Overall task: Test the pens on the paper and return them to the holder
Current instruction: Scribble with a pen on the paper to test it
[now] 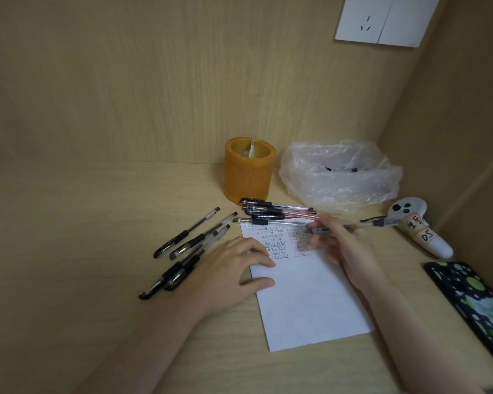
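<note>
My left hand (228,268) lies w/ fingers loosely spread, tips pressing the paper (305,302) flat, gripping nothing. My right hand (339,243) pinches one pen (379,222), tip end down at the written rows at the sheet's top; it's blurred, can't tell more. Paper lies in front of the holder (249,174), a bit to its right. Holder's orange, upright, near the back of the pale wood counter (69,223), w/ a stack of pens (276,213) right at its base in front. Loose pens (194,240) lie front-left of holder. Crumpled clear bag (339,177) sits just right of it; white controller (421,231) & phone (473,302) farther right. Wood-panel wall (154,81) behind holder, side wall (467,137) to its right, white socket plate (382,18) high up & right.
</note>
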The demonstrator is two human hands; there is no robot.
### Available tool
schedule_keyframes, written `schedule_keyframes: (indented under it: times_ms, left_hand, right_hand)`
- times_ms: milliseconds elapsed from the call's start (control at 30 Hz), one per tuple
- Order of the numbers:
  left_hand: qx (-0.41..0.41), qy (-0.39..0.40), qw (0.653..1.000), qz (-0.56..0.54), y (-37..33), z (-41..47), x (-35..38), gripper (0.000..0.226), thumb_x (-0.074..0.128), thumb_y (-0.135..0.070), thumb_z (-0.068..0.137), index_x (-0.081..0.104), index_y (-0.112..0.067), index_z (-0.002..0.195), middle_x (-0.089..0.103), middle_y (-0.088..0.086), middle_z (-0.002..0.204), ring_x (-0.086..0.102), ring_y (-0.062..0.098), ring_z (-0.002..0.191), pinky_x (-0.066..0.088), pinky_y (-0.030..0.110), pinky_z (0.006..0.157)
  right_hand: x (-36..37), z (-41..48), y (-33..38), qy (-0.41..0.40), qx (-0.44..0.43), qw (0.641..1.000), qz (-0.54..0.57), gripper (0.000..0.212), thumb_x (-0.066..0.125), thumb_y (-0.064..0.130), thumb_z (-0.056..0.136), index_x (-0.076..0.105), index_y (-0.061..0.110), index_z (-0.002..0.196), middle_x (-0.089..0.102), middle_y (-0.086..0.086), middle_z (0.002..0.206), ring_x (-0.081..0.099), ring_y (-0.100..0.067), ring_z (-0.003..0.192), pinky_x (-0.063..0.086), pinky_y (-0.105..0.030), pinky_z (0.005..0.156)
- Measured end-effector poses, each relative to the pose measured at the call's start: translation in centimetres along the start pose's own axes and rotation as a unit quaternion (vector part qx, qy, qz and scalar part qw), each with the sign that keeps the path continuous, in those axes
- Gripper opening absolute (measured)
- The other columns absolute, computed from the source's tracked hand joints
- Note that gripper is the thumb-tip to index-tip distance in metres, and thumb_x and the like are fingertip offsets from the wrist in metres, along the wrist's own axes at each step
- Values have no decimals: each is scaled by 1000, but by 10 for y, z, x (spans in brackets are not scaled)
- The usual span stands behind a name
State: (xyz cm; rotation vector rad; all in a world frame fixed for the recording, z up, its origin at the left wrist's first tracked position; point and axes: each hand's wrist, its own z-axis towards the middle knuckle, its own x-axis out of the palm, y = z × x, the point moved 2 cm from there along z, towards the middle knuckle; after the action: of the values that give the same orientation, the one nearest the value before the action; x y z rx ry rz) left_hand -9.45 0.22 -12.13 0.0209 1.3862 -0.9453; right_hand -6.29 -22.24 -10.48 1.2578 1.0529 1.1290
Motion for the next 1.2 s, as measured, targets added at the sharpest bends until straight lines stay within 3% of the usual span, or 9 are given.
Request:
schedule_keyframes:
  times_ms: [133,300,400,533,867,1200]
  left_hand:
    - [-6,3,1000,-2,-2,-1,-1,33,53,-55,83,60,-40,111,47,-27,115,39,-7,112,37,27,98]
    - [-6,2,1000,0,-3,-1,-1,33,54,-55,83,60,-40,112,47,-26,115,39,-6,112,37,28,99]
    - [-7,3,1000,0,-3,-1,-1,32,54,-55,83,60,-41,112,47,-26,115,39,-6,112,37,28,99]
    - [-4,1,1000,4,-2,-1,-1,33,53,-56,83,60,-41,112,47,-27,115,38,-7,112,36,26,99]
    - [-5,2,1000,4,-2,-1,-1,33,53,-56,83,60,-40,111,47,-27,114,39,-7,112,35,25,99]
    - [-5,3,1000,3,-3,-1,-2,32,54,-54,83,60,-40,112,47,-26,114,38,-8,111,34,23,98]
  right_hand:
    - [4,-2,-1,-26,-52,995,-84,38,77,20,77,54,0,54,48,-7,46,38,-11,40,31,-16,43]
    - [2,1,-7,-105,-77,983,-129,43,74,11,79,45,4,49,42,6,44,34,-2,41,28,-12,45]
    - [0,2,-11,-120,-93,972,-177,37,66,4,80,44,-10,54,44,-8,51,32,-5,47,27,-16,46]
    - [-2,4,-15,-127,-94,968,-195,28,62,2,76,48,-16,58,50,-29,60,39,-12,56,31,-21,52]
    - [-2,6,-18,-108,-101,967,-208,29,61,8,74,51,-14,60,55,-33,68,42,-15,60,33,-23,56]
    - [-1,5,-17,-113,-113,953,-256,27,62,4,76,51,-13,59,50,-28,60,33,-8,54,28,-23,50]
